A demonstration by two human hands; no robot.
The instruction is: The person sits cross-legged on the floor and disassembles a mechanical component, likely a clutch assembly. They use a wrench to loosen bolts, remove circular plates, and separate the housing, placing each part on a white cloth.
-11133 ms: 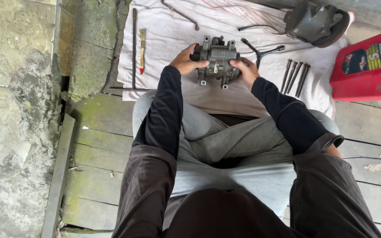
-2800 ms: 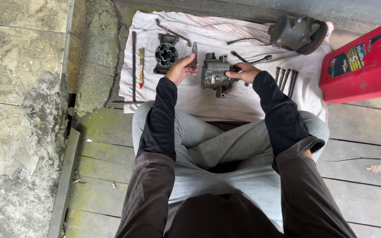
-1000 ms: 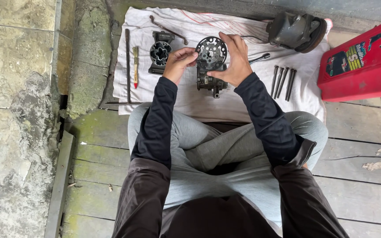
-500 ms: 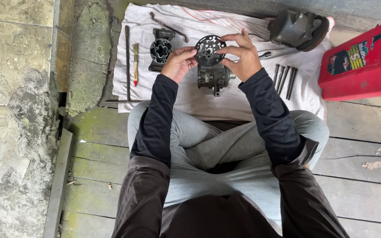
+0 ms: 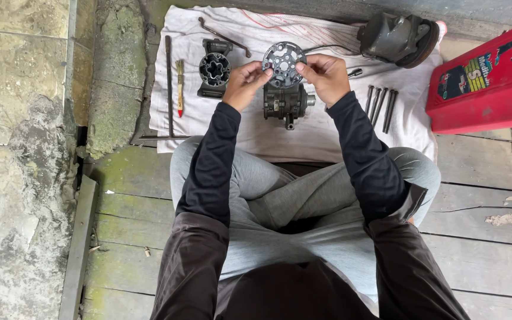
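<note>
Dark-sleeved arms extend forward over crossed legs; left hand and right hand raised level, thumbs turned inward; white cloth spread on weathered wooden planks, stone paving to the left; both hands pinch opposite edges of a round perforated metal plate, fingers closed on its rim; plate held just above, possibly touching, the grey compressor body on the cloth.

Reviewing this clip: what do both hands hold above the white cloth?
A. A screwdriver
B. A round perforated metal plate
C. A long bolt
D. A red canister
B: the left hand and right hand pinch the round perforated metal plate by its edges, just above the dark housing.
</note>
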